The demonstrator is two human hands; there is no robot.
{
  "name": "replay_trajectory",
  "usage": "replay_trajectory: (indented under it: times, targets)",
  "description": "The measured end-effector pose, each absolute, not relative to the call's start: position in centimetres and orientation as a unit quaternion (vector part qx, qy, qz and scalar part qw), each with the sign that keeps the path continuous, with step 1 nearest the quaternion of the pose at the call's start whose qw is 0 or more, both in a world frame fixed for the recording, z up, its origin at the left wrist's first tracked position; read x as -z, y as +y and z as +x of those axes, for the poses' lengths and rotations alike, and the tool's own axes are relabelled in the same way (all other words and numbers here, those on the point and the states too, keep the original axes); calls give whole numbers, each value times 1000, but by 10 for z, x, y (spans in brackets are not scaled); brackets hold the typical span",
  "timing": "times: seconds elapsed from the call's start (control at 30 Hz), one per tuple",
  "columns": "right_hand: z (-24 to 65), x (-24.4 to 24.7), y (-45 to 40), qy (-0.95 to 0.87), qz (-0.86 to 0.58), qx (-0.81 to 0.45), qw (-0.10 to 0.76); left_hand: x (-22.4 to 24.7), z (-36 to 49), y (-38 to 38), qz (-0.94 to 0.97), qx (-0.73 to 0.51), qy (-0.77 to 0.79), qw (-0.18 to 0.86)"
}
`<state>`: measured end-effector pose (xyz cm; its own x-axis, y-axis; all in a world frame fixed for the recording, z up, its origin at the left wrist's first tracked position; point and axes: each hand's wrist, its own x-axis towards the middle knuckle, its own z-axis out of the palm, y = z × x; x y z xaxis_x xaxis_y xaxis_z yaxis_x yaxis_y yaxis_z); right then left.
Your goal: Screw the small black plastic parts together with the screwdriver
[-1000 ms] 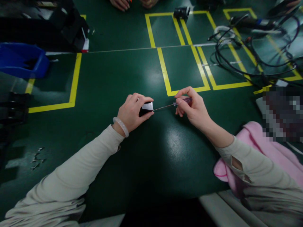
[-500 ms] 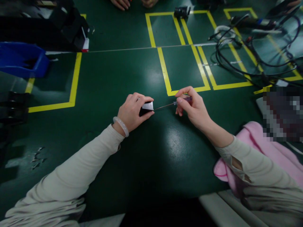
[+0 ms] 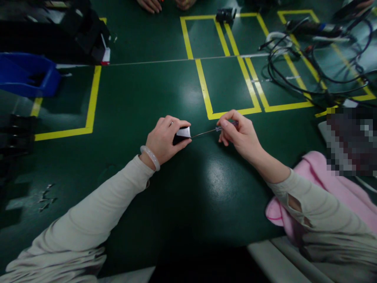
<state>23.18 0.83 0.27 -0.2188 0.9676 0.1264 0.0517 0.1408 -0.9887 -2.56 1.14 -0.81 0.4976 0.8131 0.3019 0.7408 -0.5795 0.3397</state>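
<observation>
My left hand (image 3: 165, 137) is closed around a small black block with a white face (image 3: 183, 133), its thumb and fingers on opposite sides. What kind of part this is cannot be made out. In my right hand (image 3: 240, 133) is a screwdriver (image 3: 218, 128) with a see-through handle, gripped between thumb and fingers. The thin shaft points left, and its tip meets the lower right corner of the block's white face. Fingers cover much of the handle and the back of the block.
Several small screws (image 3: 45, 198) lie on the green table (image 3: 141, 94) at left. A blue bin (image 3: 50, 80) and black equipment (image 3: 85, 39) stand beyond. Black cables (image 3: 273, 70) and a pink cloth (image 3: 321, 177) are at right. Another person's hands (image 3: 150, 4) show at the far edge.
The forefinger of my right hand has come down slightly on the screwdriver's handle. My left hand and the block stay in place.
</observation>
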Motion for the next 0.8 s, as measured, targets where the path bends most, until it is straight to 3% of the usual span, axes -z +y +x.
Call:
replay_trajectory:
  times: [0.8]
  targets:
    - [232, -5, 8, -599, -429, -500, 455, 6, -26, 11, 860, -206, 457, 93]
